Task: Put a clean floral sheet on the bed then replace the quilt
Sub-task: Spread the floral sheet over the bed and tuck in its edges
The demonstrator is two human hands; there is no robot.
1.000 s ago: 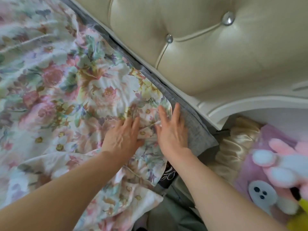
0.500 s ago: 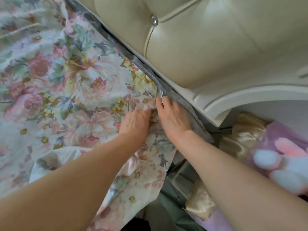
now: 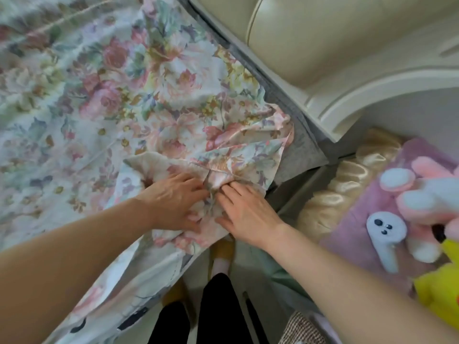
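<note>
Floral sheet [image 3: 104, 90] covered bed; left hand [image 3: 176, 202], right hand [image 3: 246, 209] gripped bunched corner at headboard [image 3: 323, 45] corner, untucked. Quilt unseen, pending.

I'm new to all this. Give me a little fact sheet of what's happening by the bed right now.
Sheet: floral sheet spread over the bed, its corner bunched at the near edge
Left hand: fingers on the bunched corner
Right hand: fingertips at the same corner
Mattress: grey corner left uncovered
Headboard: cream, padded
Beside bed: plush toys on a purple cushion
</note>
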